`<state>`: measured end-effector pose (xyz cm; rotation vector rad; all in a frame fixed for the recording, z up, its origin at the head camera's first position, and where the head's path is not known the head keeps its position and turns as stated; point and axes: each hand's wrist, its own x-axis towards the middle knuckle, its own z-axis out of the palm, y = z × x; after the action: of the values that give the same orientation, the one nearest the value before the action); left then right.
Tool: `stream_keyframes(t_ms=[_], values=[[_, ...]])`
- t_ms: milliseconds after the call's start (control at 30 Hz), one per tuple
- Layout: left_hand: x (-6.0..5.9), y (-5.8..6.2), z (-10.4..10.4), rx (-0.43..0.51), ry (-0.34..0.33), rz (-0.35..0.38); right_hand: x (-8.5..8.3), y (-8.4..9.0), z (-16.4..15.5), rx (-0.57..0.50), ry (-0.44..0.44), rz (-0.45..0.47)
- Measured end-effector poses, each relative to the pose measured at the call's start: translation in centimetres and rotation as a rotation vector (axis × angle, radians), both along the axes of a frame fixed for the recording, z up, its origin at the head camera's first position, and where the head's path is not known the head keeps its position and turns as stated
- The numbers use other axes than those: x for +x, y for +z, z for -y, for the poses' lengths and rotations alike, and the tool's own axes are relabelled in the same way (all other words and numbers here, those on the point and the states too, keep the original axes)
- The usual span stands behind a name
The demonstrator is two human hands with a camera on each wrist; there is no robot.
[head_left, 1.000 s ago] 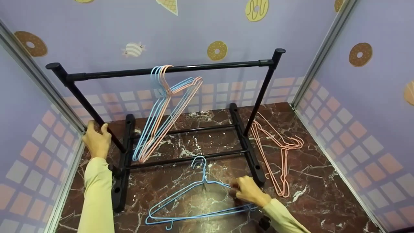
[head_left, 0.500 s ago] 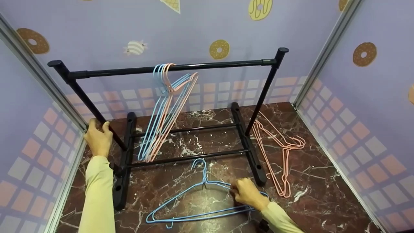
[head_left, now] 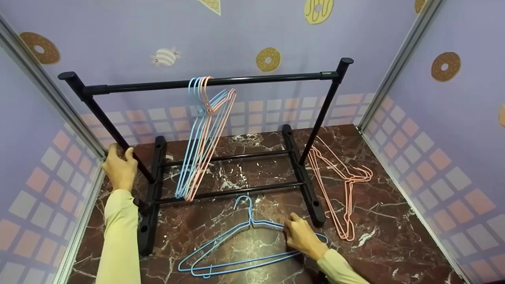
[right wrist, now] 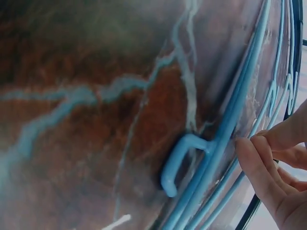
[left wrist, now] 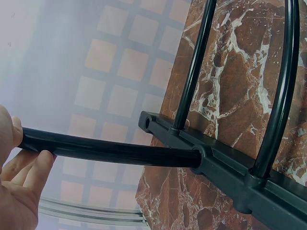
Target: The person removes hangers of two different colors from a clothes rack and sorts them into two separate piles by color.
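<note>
My left hand (head_left: pixel 119 167) holds the left upright post (left wrist: pixel 110 151) of a black clothes rack, with the thumb and fingers round it. On the floor in front of the rack lie two blue clothes hangers (head_left: pixel 251 217), slightly out of line with each other. The right hand (head_left: pixel 302 236) pinches a blue hanger's sloping shoulder near its right end. Close up in the right wrist view, fingertips (right wrist: pixel 245 148) meet at the blue wire, and a small blue side hook (right wrist: pixel 175 163) shows beside them. Several blue and pink hangers (head_left: pixel 208 110) hang together on the rack's top bar (head_left: pixel 268 80).
Pink hangers (head_left: pixel 347 205) lie on the marble floor (head_left: pixel 390 236) to the right of the rack. The rack's black feet (head_left: pixel 309 185) and two low crossbars (head_left: pixel 252 190) stand behind the blue hangers. Patterned walls (head_left: pixel 236 39) close in the back and both sides.
The hanging hangers have swung, their lower ends shifting right. Near the right hand, the two blue hangers have slid against each other at their left ends. The left hand stays on the post.
</note>
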<state>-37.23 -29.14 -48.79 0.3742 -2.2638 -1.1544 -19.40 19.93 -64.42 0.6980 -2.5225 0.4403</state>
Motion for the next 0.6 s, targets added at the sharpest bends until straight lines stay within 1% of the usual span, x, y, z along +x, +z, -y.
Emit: stream_keyframes(t_ms=[100, 400, 500, 600], values=[[0.1, 0.1, 0.2, -0.002, 0.003, 0.005, -0.1, -0.2, 0.1, 0.005, -0.01, -0.001], [0.1, -0.1, 0.2, -0.016, 0.002, 0.001, 0.3, -0.5, 0.0, -0.012, -0.036, 0.051], [0.1, -0.1, 0.2, -0.023, -0.001, -0.01, 0.3, -0.1, 0.1, -0.006, -0.054, 0.047], [0.1, 0.0, 0.2, -0.026, -0.002, -0.017, -0.2, 0.8, 0.4, -0.007, -0.078, 0.027]])
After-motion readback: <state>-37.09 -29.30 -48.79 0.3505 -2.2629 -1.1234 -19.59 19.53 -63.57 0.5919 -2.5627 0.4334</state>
